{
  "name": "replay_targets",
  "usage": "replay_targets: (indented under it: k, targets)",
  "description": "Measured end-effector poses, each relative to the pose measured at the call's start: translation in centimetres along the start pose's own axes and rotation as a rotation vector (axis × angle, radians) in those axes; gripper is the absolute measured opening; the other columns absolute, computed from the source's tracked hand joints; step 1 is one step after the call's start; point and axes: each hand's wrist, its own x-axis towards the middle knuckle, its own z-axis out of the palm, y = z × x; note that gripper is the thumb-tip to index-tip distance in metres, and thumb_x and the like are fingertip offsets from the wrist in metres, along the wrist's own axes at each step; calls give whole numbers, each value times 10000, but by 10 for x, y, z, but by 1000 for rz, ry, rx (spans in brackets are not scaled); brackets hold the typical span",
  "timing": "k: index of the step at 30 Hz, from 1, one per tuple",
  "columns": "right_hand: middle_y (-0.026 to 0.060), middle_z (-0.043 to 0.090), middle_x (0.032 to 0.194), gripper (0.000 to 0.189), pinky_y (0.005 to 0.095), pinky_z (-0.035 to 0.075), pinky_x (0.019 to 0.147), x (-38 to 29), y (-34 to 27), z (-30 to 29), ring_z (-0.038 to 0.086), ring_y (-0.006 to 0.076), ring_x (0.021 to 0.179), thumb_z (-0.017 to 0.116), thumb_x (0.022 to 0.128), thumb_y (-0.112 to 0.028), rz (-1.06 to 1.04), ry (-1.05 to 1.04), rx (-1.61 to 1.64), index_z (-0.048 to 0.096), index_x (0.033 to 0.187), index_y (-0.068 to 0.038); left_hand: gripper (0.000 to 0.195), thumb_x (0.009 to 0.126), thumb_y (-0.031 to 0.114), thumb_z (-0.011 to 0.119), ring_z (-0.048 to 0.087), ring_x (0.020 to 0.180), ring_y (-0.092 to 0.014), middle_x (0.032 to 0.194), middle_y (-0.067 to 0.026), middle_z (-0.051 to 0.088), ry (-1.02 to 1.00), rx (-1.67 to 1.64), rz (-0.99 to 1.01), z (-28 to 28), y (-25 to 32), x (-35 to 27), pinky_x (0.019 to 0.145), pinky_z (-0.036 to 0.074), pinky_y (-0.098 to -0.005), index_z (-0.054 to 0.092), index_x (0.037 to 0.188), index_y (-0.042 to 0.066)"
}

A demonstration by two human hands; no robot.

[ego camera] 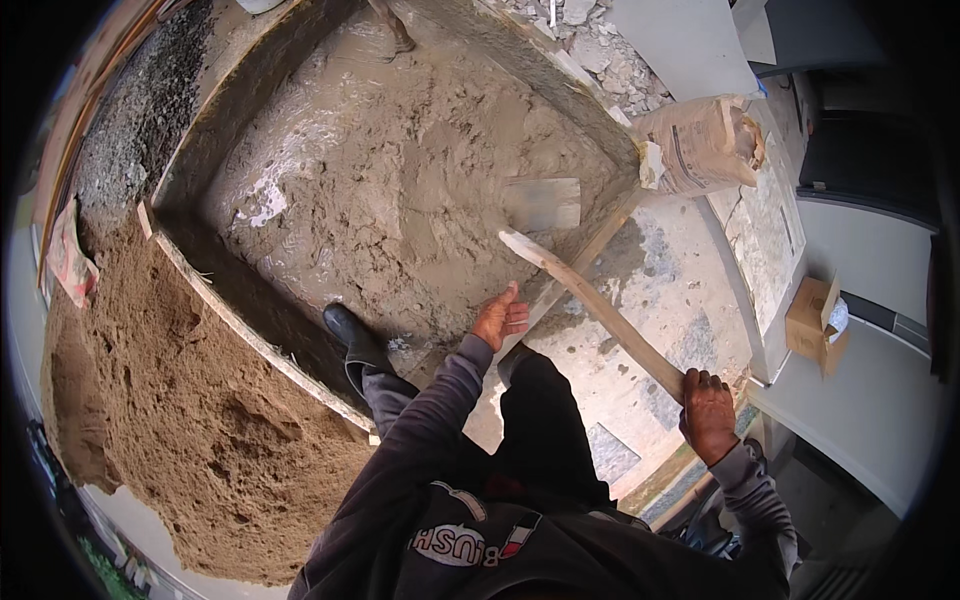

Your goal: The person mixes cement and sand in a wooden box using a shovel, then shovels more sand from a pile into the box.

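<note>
My right hand (707, 417) grips the near end of a long, slightly bent wooden handle (611, 311). The handle's far end reaches into wet mortar (420, 172) inside a wooden mixing box (262, 337). Beside that end lies a flat rectangular plate (546, 203) smeared with mortar; whether the two are joined, I cannot tell. My left hand (501, 316) holds nothing, fingers apart, over the box near its front board and left of the handle. A rubber boot (352, 337) on my left foot stands inside the box. My other boot (516, 361) is at the front board, partly hidden by the trouser leg.
A sand heap (195, 442) borders the box on the left, with dark gravel (139, 112) beyond. An opened paper sack (697, 146) stands at the right corner, near broken rubble (600, 52). A cardboard box (814, 322) sits farther right. A muddy brown shape (394, 30) enters the mortar.
</note>
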Motion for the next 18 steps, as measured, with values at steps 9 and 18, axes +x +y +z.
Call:
replay_targets:
  k: [9, 18]
  targets:
    - [165, 515, 691, 285, 458, 448, 572, -63, -37, 153, 545, 368, 648, 577, 591, -2, 133, -15, 462, 419, 822, -56, 256, 738, 211, 728, 547, 601, -173, 675, -58, 541, 161, -411, 69, 84, -104, 92, 519, 471, -313, 549, 831, 55]
    - [104, 492, 783, 279, 396, 386, 671, -84, -17, 210, 494, 301, 762, 600, 551, -40, 141, 184, 577, 488, 804, -76, 147, 771, 141, 672, 554, 630, -162, 665, -48, 557, 20, -356, 143, 107, -59, -46, 606, 465, -316, 543, 750, 75]
